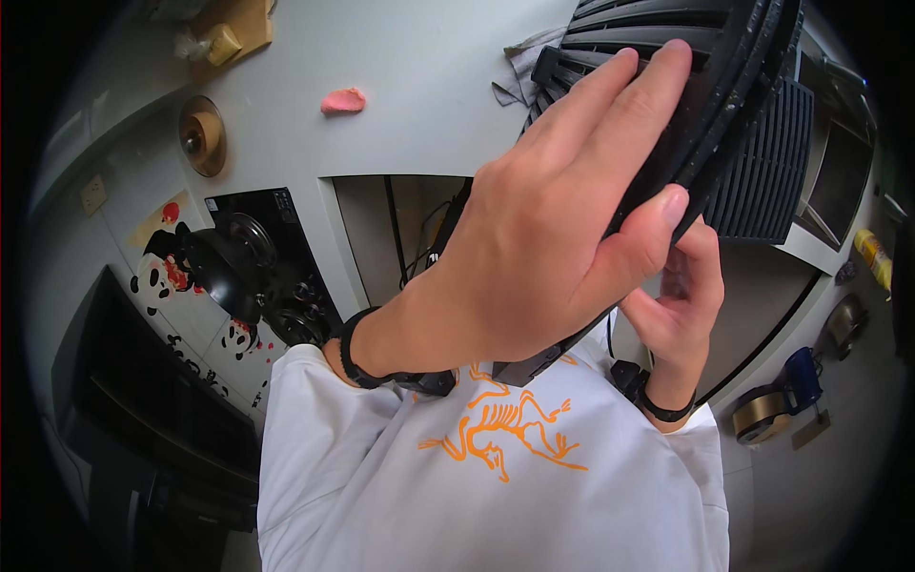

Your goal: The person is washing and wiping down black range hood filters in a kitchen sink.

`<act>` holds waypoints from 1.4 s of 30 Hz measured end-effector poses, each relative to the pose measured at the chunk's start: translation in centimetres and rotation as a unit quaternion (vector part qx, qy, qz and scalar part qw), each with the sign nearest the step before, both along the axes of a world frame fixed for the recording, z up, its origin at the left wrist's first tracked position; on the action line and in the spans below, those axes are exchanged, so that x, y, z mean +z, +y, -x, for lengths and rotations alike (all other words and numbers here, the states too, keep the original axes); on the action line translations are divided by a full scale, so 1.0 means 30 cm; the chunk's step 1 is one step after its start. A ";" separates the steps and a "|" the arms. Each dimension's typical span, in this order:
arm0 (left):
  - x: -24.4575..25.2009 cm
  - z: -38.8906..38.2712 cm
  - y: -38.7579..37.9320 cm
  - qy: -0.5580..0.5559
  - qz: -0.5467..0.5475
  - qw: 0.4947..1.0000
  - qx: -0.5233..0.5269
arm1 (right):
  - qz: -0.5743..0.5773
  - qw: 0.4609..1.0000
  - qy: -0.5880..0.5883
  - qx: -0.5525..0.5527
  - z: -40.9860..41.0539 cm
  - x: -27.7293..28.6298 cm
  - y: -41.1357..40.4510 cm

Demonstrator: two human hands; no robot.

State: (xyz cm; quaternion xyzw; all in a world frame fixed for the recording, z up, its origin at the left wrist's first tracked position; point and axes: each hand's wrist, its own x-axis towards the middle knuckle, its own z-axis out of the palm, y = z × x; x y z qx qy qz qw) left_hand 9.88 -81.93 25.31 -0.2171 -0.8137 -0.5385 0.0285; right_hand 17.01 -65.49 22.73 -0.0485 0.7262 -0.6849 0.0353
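Observation:
A black slotted plastic rack (686, 121), with pale specks along its rim, is held up at the upper right and partly cut off by the picture's top edge. My left hand (543, 207) lies across it, two fingers stretched over the slats and the thumb pressed at its edge. Lower down, my right hand (679, 300) curls at the rack's underside, its fingertips partly hidden. Behind the rack, a grey cloth (529, 64) rests on the white countertop (429, 93). A pink sponge-like piece (343, 101) lies farther left on that surface.
A second black ribbed panel (768, 168) is on the right. At left, a black wok (225, 275) stands over the black cooktop (275, 214), near a glass lid (201, 136). A wooden board (246, 32) is at the upper left. An opening (364, 229) sits under the counter.

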 end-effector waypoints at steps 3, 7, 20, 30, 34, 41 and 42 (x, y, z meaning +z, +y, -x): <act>0.004 -0.007 0.007 -0.002 0.006 1.000 0.001 | 0.009 1.000 -0.012 0.001 -0.010 -0.010 0.002; -0.065 -0.019 0.052 0.010 -0.048 0.998 0.043 | 0.016 1.000 0.009 -0.017 -0.016 -0.017 0.001; 0.086 0.040 -0.010 -0.161 -0.048 0.986 -0.013 | 0.032 0.995 -0.084 0.045 -0.027 0.072 -0.038; 0.011 0.036 -0.046 -0.198 -0.060 0.977 -0.055 | 0.086 0.980 -0.164 -0.072 -0.026 0.152 -0.165; -0.002 0.039 -0.067 -0.172 -0.068 0.981 -0.059 | 0.098 0.981 -0.149 -0.073 -0.028 0.133 -0.190; -0.030 0.080 -0.133 -0.187 -0.133 0.971 -0.071 | 0.094 0.987 -0.118 -0.051 -0.006 0.094 -0.201; -0.004 0.083 -0.142 -0.245 -0.166 0.953 -0.071 | 0.138 0.981 -0.131 -0.025 -0.007 0.064 -0.186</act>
